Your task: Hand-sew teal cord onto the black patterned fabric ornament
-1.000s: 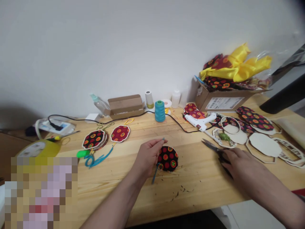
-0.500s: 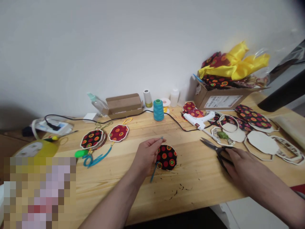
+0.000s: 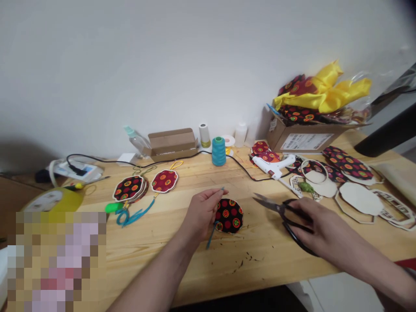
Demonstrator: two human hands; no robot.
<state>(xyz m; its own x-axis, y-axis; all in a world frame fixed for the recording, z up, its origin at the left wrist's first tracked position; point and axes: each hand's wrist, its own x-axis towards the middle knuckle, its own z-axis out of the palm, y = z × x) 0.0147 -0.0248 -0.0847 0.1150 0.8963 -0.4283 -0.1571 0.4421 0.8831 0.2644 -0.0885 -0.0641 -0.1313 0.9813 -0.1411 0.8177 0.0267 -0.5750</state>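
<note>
Near the middle of the table, my left hand [image 3: 203,212] is closed in a pinch on a thin blue cord, whose tip pokes up past the fingertips. Just to its right is a small scalloped panel [image 3: 229,216] of black flowered fabric with a pale edge, partly covered by my fingers. A loose end of blue cord [image 3: 210,237] hangs from the panel's lower left. My right hand [image 3: 320,225] grips black-handled scissors [image 3: 276,208] by the handles. Their blades are slightly apart and point left towards the panel, not touching it.
A teal thread cone [image 3: 219,151] stands behind my hands. Finished-looking fabric panels [image 3: 130,188] with blue cords lie left. A white glue gun [image 3: 273,167], pale wooden frames [image 3: 359,199] and a cardboard box [image 3: 300,136] of fabric are at right. Dark scraps [image 3: 240,263] lie in front.
My right hand has lifted the scissors from the table and brought them left, closer to the panel. My left hand keeps its pinch on the cord. The view has shifted slightly.
</note>
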